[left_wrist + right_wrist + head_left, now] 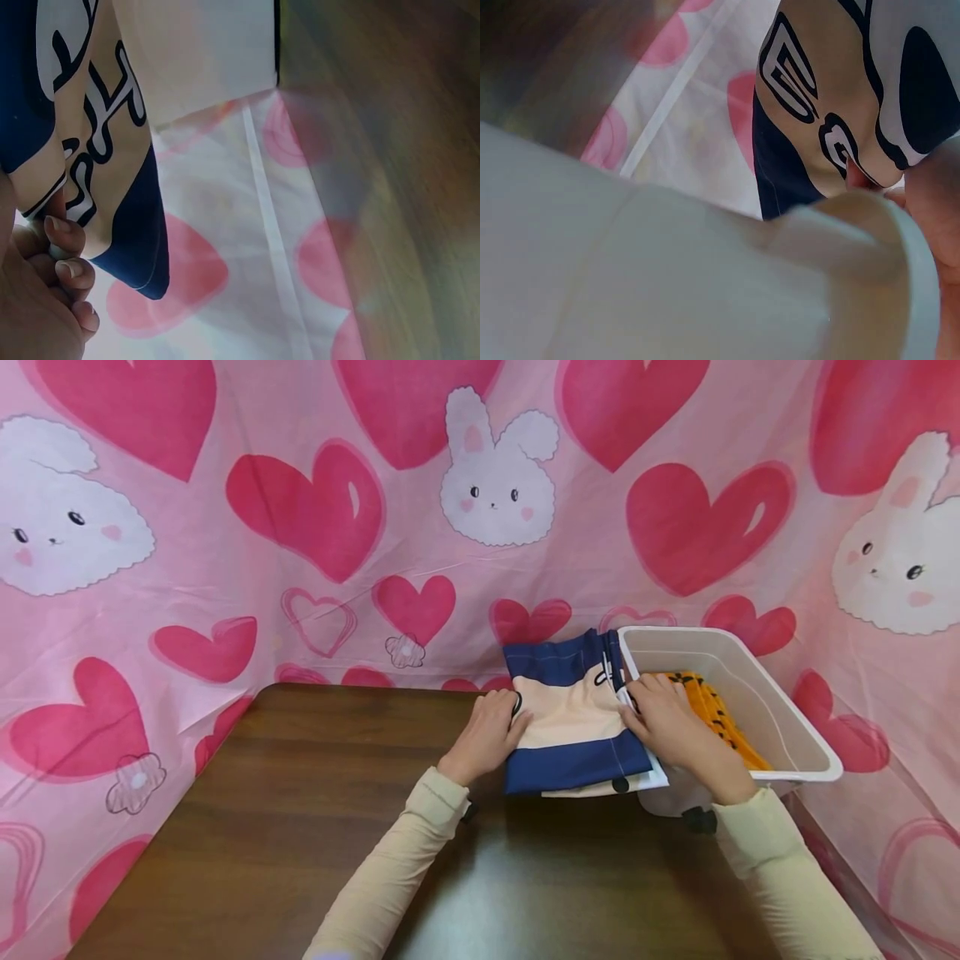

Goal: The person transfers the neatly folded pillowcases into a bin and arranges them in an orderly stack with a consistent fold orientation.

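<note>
Between both hands hangs a folded cloth (562, 714), navy and cream with black-and-white lettering, raised above the table beside the bin. My left hand (489, 733) grips its left edge, thumb on top. In the left wrist view, curled fingers (71, 259) pinch the lettered underside of the cloth (112, 142). My right hand (667, 714) holds the opposite edge, close by the rim of the white plastic bin (795, 727). The right wrist view shows the bin rim partly hiding that hand (934, 202). Inside the bin lies an orange cloth with black marks (716, 714).
A dark brown wooden table (300, 810) extends to the left and front. The bin stands at its right side. Behind and on both sides hangs a pink curtain (420, 543) printed with hearts and rabbits.
</note>
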`<state>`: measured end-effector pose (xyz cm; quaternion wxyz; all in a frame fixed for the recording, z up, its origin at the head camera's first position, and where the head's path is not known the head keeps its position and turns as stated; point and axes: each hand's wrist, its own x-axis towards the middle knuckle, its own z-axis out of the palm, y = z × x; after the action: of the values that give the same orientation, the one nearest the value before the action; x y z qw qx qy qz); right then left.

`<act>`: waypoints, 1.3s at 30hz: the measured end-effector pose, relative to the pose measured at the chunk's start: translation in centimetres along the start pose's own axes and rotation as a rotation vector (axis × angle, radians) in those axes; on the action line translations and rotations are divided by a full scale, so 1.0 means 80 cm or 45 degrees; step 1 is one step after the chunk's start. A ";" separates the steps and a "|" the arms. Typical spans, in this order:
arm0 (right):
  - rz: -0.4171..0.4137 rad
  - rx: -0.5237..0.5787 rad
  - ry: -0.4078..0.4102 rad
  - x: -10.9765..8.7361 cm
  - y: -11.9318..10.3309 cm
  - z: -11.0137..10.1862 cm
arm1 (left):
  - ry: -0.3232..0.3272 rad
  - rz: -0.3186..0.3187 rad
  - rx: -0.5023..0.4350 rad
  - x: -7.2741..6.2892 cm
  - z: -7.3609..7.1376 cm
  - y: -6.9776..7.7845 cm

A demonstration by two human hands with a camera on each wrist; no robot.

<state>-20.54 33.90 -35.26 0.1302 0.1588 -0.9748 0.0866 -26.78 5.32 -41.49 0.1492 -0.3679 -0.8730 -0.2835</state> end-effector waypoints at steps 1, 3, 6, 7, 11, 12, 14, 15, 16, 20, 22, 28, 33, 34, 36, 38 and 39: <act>0.000 -0.004 0.002 0.000 0.001 -0.002 | 0.000 0.006 0.007 0.002 0.000 0.001; 0.004 -0.013 0.001 0.000 0.004 -0.005 | 0.005 0.021 0.027 0.006 0.001 0.004; 0.016 -0.035 0.006 -0.002 0.008 -0.009 | 0.009 0.032 0.045 0.012 0.003 0.008; 0.018 -0.037 0.008 -0.003 0.010 -0.010 | 0.010 0.032 0.050 0.013 0.003 0.010; 0.025 -0.040 0.021 -0.009 0.016 -0.015 | 0.006 0.030 0.069 0.020 0.006 0.018; 0.024 -0.038 0.025 -0.011 0.017 -0.016 | 0.006 0.033 0.076 0.022 0.006 0.020; 0.021 -0.039 0.032 -0.014 0.020 -0.018 | 0.013 0.041 0.093 0.025 0.008 0.024; 0.018 -0.042 0.038 -0.015 0.021 -0.019 | 0.019 0.046 0.103 0.027 0.008 0.025; 0.015 -0.048 0.046 -0.017 0.023 -0.020 | 0.024 0.050 0.111 0.028 0.009 0.027; 0.020 -0.053 0.054 -0.019 0.029 -0.023 | 0.042 0.058 0.124 0.034 0.010 0.033; 0.031 -0.054 0.047 -0.020 0.033 -0.024 | 0.043 0.058 0.127 0.037 0.011 0.036; 0.047 -0.078 0.045 -0.023 0.044 -0.029 | 0.041 0.067 0.152 0.047 0.016 0.044; 0.028 -0.094 0.063 -0.026 0.055 -0.036 | 0.059 0.091 0.148 0.058 0.020 0.051; 0.025 -0.098 0.066 -0.027 0.057 -0.037 | 0.062 0.098 0.151 0.061 0.021 0.053; 0.027 -0.098 0.063 -0.027 0.061 -0.039 | 0.071 0.107 0.156 0.065 0.023 0.055; 0.041 -0.089 0.054 -0.027 0.064 -0.041 | 0.073 0.115 0.159 0.070 0.024 0.058; 0.040 -0.084 0.059 -0.026 0.066 -0.042 | 0.073 0.117 0.163 0.072 0.025 0.059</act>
<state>-19.62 40.18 -33.35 0.1567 0.1369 -0.9763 0.0602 -27.39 12.42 -38.56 0.2101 -0.3890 -0.8668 -0.2304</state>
